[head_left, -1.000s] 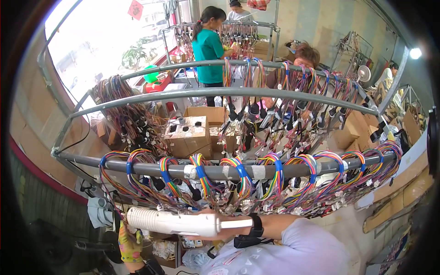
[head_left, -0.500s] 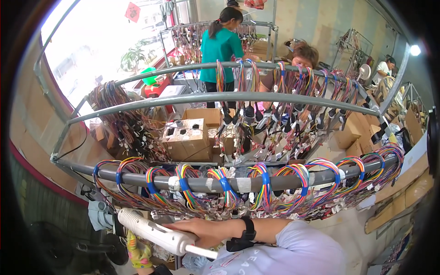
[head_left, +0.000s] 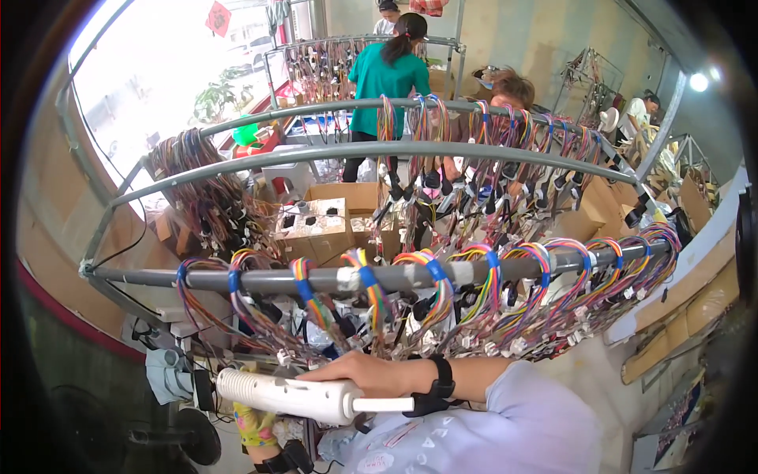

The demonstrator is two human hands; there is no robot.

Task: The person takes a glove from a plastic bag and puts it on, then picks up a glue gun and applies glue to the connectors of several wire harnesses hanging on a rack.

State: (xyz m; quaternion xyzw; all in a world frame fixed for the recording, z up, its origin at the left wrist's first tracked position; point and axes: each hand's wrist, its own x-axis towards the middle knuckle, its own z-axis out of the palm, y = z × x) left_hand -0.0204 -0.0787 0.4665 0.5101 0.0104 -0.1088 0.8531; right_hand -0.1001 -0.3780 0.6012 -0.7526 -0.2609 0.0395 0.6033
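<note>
My right hand point(head_left: 365, 373), a black strap around its wrist, is closed around a white hot-glue gun point(head_left: 288, 397). The gun lies almost level, its ribbed front end toward the left and a pale glue stick point(head_left: 385, 405) jutting from its back. Under the gun's front part is my left hand point(head_left: 254, 428) in a yellow patterned glove. Its fingers are largely covered by the gun, so I cannot tell what they hold. Just beyond both hands, wire harnesses point(head_left: 369, 292) in many colours, bound with blue tape, loop over a grey rail point(head_left: 316, 280).
More harnesses hang from the farther rails point(head_left: 395, 150). An open cardboard box point(head_left: 316, 246) stands behind the near rail. A light blue-grey object point(head_left: 167, 375) is left of the gun. Beyond are a person in a green shirt point(head_left: 387, 83) and other people.
The view has shifted, so the near rail appears higher. The glue gun has turned from slanted to nearly level, still in my right hand. My gloved left hand appears slightly farther right.
</note>
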